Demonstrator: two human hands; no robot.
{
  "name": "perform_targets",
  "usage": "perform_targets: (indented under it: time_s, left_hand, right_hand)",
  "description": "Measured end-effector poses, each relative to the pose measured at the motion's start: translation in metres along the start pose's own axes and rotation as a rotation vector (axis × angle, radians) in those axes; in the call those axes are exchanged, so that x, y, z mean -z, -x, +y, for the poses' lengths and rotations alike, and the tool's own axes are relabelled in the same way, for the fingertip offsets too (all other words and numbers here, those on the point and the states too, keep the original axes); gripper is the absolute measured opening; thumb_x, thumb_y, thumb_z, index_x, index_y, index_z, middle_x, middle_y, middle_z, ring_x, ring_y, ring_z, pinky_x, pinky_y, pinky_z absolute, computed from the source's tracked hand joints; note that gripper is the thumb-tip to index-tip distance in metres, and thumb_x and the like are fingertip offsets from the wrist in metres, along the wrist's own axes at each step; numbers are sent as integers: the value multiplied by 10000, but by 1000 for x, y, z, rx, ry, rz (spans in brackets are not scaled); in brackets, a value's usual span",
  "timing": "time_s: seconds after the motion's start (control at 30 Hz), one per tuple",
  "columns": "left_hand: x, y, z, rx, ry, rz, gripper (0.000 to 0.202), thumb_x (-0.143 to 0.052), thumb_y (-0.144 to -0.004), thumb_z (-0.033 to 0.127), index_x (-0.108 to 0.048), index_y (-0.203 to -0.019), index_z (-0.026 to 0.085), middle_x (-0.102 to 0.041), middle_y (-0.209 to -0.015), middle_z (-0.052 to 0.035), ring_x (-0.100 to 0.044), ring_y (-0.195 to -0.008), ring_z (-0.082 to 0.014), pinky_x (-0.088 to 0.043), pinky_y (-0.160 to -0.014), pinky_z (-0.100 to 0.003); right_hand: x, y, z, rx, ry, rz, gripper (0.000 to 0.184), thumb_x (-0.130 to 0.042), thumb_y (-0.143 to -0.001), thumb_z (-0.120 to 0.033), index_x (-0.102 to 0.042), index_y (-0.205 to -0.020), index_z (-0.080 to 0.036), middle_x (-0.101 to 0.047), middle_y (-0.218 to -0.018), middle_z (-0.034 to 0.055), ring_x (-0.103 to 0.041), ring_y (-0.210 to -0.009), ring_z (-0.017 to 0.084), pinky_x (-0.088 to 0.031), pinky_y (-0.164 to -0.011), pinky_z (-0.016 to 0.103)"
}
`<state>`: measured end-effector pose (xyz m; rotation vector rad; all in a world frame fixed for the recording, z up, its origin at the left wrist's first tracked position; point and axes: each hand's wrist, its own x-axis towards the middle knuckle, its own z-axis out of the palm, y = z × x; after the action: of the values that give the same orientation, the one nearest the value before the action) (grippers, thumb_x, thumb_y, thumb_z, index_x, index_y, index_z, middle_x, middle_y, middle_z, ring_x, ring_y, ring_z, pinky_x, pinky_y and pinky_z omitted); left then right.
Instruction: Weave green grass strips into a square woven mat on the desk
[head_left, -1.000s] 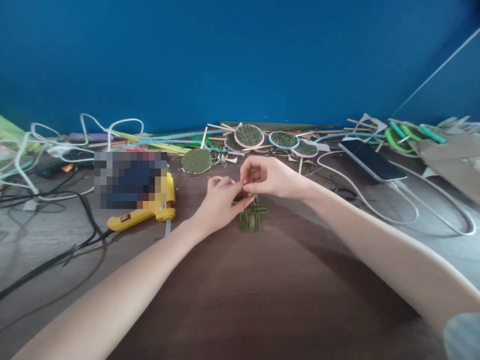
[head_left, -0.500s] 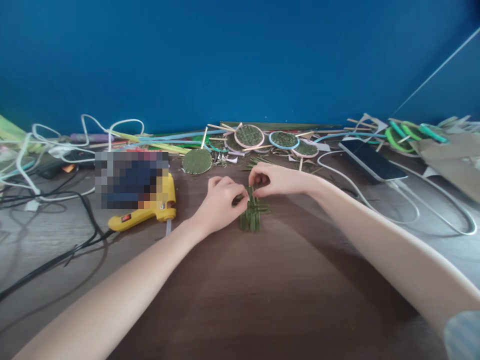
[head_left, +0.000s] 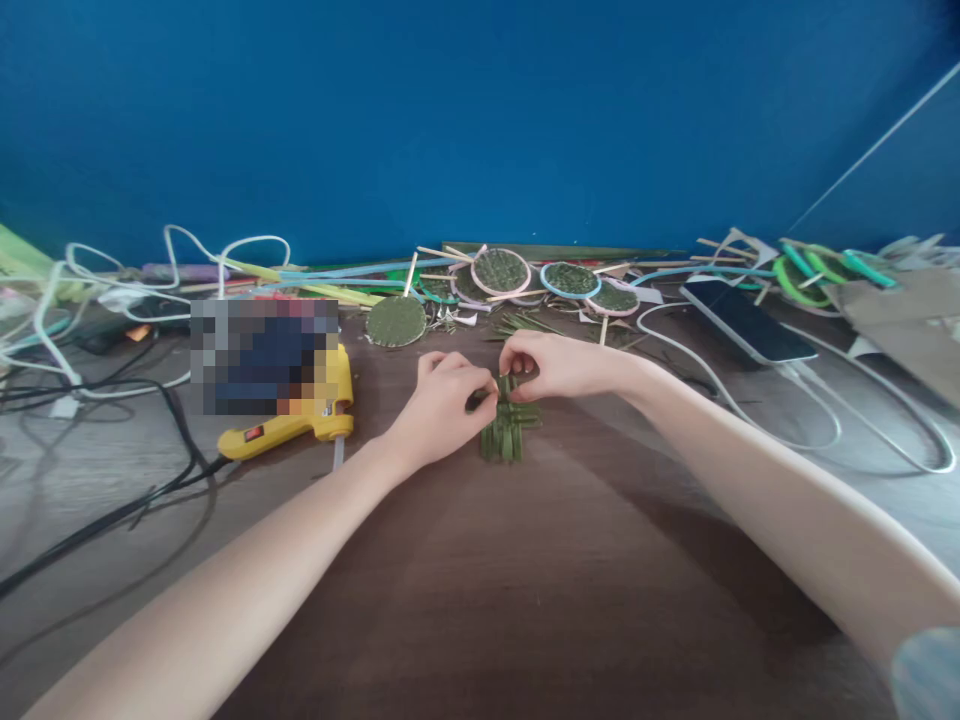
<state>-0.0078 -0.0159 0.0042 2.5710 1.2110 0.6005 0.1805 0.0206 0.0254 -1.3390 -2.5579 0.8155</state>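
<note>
A small mat of woven green leaf strips [head_left: 507, 428] lies on the brown table [head_left: 525, 580] in front of me. My left hand [head_left: 442, 405] presses down on the mat's left edge with its fingers curled together. My right hand [head_left: 559, 365] pinches a strip at the mat's top edge, fingers closed. Both hands touch the weave and hide its upper part.
A yellow glue gun [head_left: 300, 420] lies left of my hands, with black and white cables beyond it. Round woven discs with coloured rims [head_left: 499, 272] and sticks line the blue wall. A phone [head_left: 746, 320] on a white cable lies at right, beside brown paper.
My right hand came down from above the mat and to the right, onto the mat's top edge. The left hand stayed almost still on the weave.
</note>
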Motion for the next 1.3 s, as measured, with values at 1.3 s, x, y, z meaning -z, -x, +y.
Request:
perform_targets:
  time_s: [1.3]
  left_hand:
    - [3,0,0,-9,35,-32,85,-469,-760,217,-549,-762,191,-622,-772,19,-517,-846,-161,-238,-929,-381]
  right_hand:
    - [6,5,-9,78,-498,-159,172,-635,-630,-165,-483,-711,-181,-608,-690,-25,-572,-664,107,-426,-625,252]
